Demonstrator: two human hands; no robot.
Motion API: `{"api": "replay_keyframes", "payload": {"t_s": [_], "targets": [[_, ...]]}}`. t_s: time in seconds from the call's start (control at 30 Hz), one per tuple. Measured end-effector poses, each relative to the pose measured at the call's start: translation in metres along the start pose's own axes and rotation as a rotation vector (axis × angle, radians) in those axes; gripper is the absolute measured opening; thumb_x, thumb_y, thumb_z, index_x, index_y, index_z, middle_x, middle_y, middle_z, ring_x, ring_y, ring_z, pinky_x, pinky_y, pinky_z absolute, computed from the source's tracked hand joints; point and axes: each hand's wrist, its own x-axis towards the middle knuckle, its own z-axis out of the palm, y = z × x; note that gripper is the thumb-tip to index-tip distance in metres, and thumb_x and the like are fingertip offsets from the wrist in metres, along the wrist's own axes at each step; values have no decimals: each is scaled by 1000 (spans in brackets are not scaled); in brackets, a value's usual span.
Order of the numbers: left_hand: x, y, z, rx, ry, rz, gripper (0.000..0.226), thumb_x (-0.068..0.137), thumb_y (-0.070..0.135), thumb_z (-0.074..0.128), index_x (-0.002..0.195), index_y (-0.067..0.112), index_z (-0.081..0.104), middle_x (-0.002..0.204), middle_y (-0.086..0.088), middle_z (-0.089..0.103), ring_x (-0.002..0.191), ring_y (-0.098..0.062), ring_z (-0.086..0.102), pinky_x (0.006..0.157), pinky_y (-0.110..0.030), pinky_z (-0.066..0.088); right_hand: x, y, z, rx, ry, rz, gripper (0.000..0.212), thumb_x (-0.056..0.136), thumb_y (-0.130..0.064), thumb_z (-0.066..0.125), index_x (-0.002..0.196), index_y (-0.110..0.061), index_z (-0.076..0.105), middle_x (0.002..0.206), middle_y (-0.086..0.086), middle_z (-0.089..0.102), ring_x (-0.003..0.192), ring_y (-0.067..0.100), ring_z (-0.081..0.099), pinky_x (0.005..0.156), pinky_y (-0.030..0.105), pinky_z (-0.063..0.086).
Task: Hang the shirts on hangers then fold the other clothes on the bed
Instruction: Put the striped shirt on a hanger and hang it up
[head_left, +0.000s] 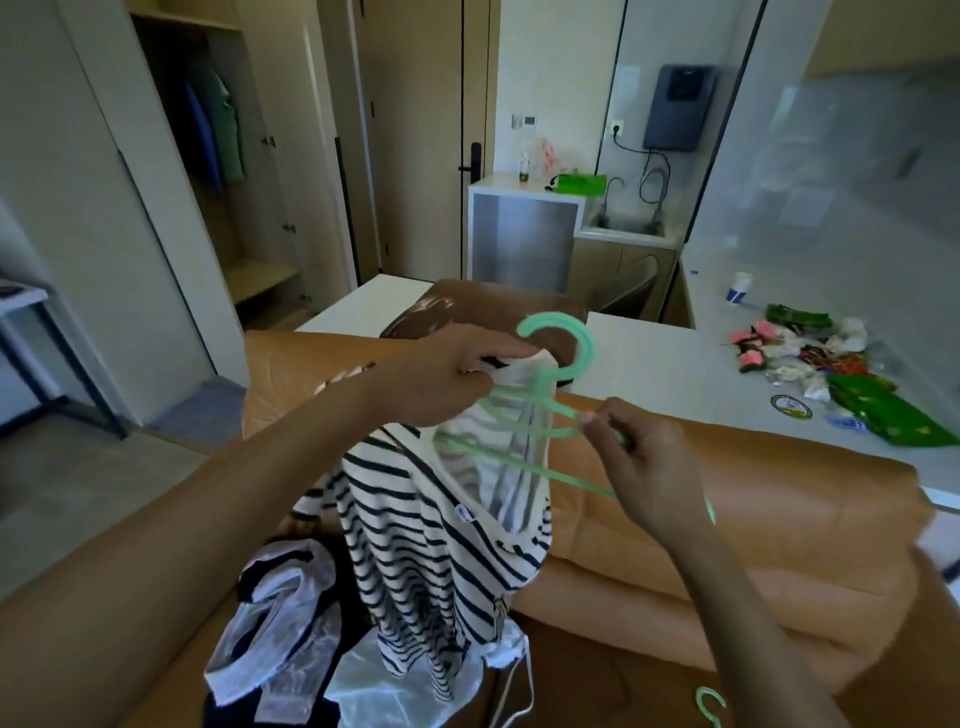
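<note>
The left hand grips the collar of the striped shirt just beside the hook of the green hanger. The right hand pinches one hanger arm between thumb and fingertips. The shirt body hangs below the left hand, between both forearms. Loose clothes lie under the shirt on the tan sofa. A second hanger lies below the right forearm.

One head-worn wide-angle view, facing forward and slightly down. Left hand, right hand, striped shirt and hanger sit close, mid-frame. Sofa, counter and wardrobe lie farther off, toward the top.
</note>
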Motion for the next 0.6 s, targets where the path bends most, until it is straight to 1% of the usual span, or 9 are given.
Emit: {"api": "replay_keyframes", "payload": {"t_s": [0.07,0.13,0.2,0.27,0.33,0.37,0.43,0.5,0.6], "targets": [[-4,1,-3,136,0,41,46,85,15,51,127,25,63,114,6,64,101,-19,56,91,-37,47,6,-7,6,24,28,13,43,100,-52,49,66,-24,46,54,-5,42,50,11,43,49,38,35],[-6,-3,-7,263,7,82,23,90,28,57,110,24,68,99,-1,66,88,-20,56,82,-44,50,12,-15,10,30,43,17,40,100,-52,50,66,-30,46,55,-8,44,52,10,44,50,35,34],[-5,-4,-9,360,48,87,27,93,34,52,98,12,67,92,-6,67,78,-14,52,77,-41,50,21,-23,14,-13,62,26,38,98,-54,50,67,-32,50,55,-9,48,53,9,47,50,30,32],[-3,-5,-14,411,67,94,34,95,34,47,96,6,66,90,-6,66,74,-12,47,71,-32,43,27,-30,16,-43,97,49,32,95,-54,52,75,-30,57,63,-12,53,60,7,51,56,29,35],[-1,-8,-18,419,65,114,28,99,30,49,92,7,63,84,2,61,69,-6,45,69,-26,36,24,-36,14,-132,239,39,22,93,-48,61,97,-27,60,89,-12,58,82,8,52,72,31,39],[0,-11,-20,404,69,118,22,101,26,50,89,11,60,81,8,55,70,-4,46,69,-22,35,16,-38,13,-181,353,26,25,92,-42,66,106,-23,58,100,-8,55,93,10,49,79,32,37],[2,-14,-26,374,90,114,15,103,27,48,91,21,55,82,14,48,75,-2,48,69,-20,34,-10,-47,22,-185,539,-68,22,92,-29,68,105,-17,55,99,2,52,93,13,45,79,30,35],[3,-14,-32,377,104,114,14,104,31,44,94,27,53,82,17,49,75,-3,51,67,-23,35,-41,-53,46,-76,458,-151,15,89,-23,65,89,-19,51,82,-2,49,76,9,42,66,26,36],[8,-6,-42,362,87,133,20,104,34,41,96,23,57,82,12,58,75,-7,56,66,-31,44,-53,-51,89,85,193,101,31,89,-32,71,80,-28,41,71,-9,41,63,7,38,57,21,32]]}}
